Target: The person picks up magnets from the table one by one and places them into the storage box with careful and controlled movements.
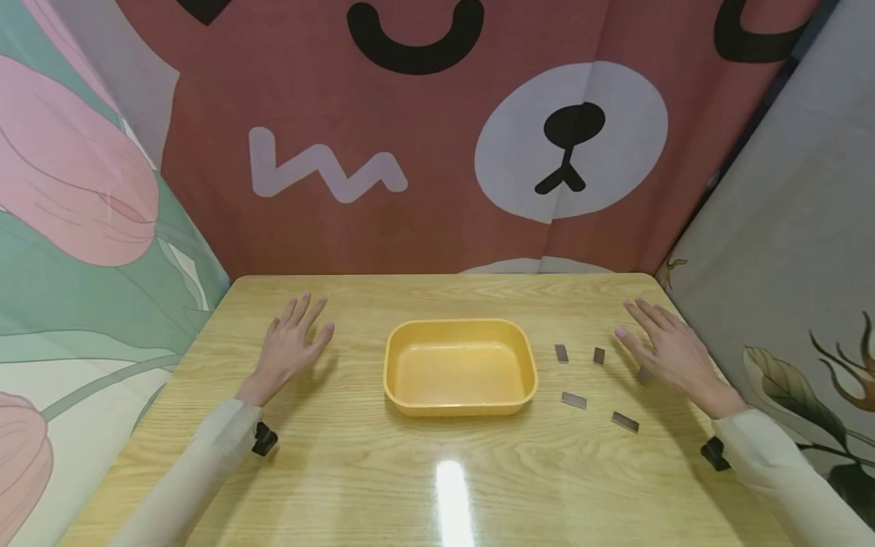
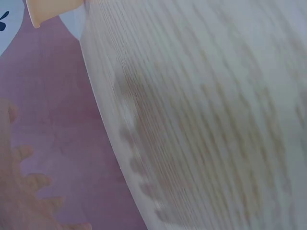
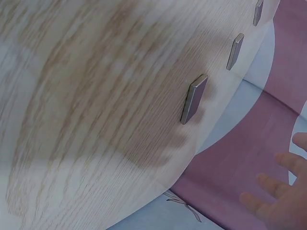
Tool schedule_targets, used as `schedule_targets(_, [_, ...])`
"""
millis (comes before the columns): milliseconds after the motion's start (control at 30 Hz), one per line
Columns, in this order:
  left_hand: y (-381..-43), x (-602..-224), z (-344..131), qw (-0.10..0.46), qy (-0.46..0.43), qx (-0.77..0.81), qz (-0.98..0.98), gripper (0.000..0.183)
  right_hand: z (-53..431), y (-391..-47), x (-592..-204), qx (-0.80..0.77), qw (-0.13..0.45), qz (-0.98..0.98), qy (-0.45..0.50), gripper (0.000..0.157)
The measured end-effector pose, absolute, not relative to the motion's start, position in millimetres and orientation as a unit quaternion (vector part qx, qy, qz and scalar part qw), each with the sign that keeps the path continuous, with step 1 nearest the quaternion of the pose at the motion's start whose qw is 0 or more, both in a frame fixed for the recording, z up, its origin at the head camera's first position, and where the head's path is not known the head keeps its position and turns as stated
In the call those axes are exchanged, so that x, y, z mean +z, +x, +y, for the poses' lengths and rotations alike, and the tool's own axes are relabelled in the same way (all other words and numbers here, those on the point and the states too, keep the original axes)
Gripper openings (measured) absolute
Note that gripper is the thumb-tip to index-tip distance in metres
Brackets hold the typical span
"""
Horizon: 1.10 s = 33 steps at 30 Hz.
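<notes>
My left hand (image 1: 290, 351) hovers left of a yellow plastic tray (image 1: 461, 410), fingers spread and holding nothing. On the right, my right hand (image 1: 666, 346) is held over the table with its fingers extended, also holding nothing. Several small flat grey rectangular blocks lie between the tray and that hand: one block (image 1: 561, 353) at the back, another block (image 1: 598, 356) beside it, and two nearer the front, a block (image 1: 574, 400) and a block (image 1: 625, 422). A further block (image 1: 643, 375) is partly hidden under the right hand; the right wrist view shows a block (image 3: 194, 99) close up.
The wood-grain table (image 1: 342, 479) ends at a brown curtain (image 1: 424, 235) printed with a bear face. A floral curtain (image 1: 82, 304) hangs along the left side and a grey curtain (image 1: 766, 266) along the right. Both wrists wear a black strap-mounted device.
</notes>
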<state>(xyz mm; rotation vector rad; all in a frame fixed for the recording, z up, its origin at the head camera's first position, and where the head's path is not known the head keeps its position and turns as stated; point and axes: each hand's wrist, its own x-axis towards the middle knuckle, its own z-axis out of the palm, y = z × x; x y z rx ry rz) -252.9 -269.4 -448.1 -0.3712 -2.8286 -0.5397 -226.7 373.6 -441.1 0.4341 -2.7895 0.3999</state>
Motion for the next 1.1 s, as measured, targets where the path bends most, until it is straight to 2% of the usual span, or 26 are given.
schedule_targets(467, [-251.3,-448.4,-269.4,0.107,-0.124,-0.201,-0.966,0.066,370.7,-225.2,-438.6,0.145,0.16,-0.961,0.173,0.068])
schedule_targets(1100, [-251.9,-453.6,-265.3,0.127,-0.135,-0.215,-0.959,0.065,366.1,-223.4,-438.0,0.146,0.168,-0.955,0.194,0.067])
